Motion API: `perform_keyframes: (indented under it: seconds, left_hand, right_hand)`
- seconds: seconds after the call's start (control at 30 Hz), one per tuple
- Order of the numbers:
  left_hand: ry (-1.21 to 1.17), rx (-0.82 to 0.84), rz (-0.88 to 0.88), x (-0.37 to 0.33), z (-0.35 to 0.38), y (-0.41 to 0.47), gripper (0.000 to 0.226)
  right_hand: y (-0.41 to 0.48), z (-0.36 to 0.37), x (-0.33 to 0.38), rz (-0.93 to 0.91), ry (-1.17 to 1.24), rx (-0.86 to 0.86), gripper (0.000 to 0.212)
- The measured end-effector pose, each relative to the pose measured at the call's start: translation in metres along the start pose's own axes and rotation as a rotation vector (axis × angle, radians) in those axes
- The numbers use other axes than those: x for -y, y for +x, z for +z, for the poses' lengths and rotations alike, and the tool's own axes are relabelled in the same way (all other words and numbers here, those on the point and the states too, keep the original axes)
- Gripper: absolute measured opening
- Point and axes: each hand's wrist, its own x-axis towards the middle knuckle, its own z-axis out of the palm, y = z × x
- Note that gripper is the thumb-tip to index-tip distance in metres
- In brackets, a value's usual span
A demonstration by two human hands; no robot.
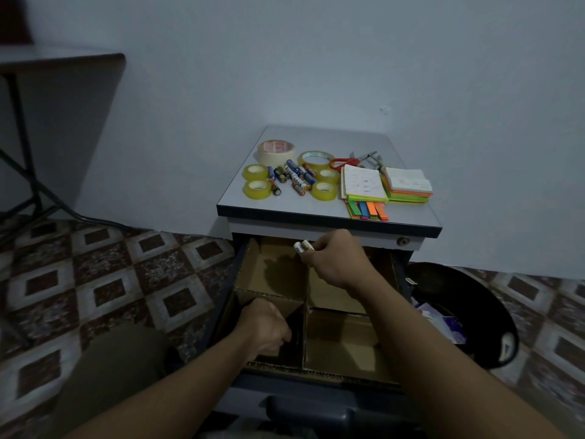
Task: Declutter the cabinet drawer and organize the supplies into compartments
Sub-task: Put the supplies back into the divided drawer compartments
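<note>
The cabinet drawer stands pulled out, split by cardboard dividers into compartments. My right hand hovers over the far compartments and grips two white markers, their ends poking out to the left. My left hand reaches into the dark near-left compartment with curled fingers; what it holds is hidden. On the cabinet top lie tape rolls, several batteries, red scissors, sticky note pads and coloured index tabs.
A black bin with paper scraps stands right of the drawer. A dark table with metal legs is at far left. The wall runs just behind the cabinet. Patterned floor tiles spread to the left; my knee is at lower left.
</note>
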Motion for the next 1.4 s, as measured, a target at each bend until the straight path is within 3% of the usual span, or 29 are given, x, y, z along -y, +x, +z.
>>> perform_keyframes:
  seconds: [0.17,0.27,0.4,0.6,0.7,0.83,1.0,1.4]
  left_hand:
    - [-0.005,0.080,-0.023,-0.005,-0.005,0.000,0.022]
    - [0.085,0.095,-0.032,-0.018,-0.019,-0.004,0.003]
    - [0.153,0.106,-0.026,-0.037,-0.053,-0.005,0.012]
    - [0.229,-0.228,0.177,-0.043,-0.098,0.002,0.022]
    - [0.196,-0.317,0.222,-0.036,-0.112,0.011,0.022]
    - [0.155,-0.270,0.228,-0.031,-0.111,0.011,0.021]
    - [0.127,-0.234,0.295,-0.027,-0.111,0.010,0.022]
    - [0.114,-0.197,0.331,-0.020,-0.113,0.019,0.024]
  right_hand:
    - [-0.001,0.005,-0.003,0.035,0.006,-0.019,0.014]
    - [-0.003,0.008,-0.006,0.093,0.015,-0.025,0.014]
    - [-0.008,0.022,-0.010,0.158,-0.042,-0.014,0.015]
    - [-0.028,0.055,-0.011,0.220,0.016,0.142,0.016]
    - [-0.039,0.074,-0.011,0.166,-0.122,0.127,0.021]
    - [-0.049,0.093,-0.005,0.070,-0.307,0.141,0.015]
    - [-0.047,0.101,-0.002,-0.007,-0.494,0.223,0.024]
    - [-0.038,0.111,-0.004,0.027,-0.471,0.307,0.027]
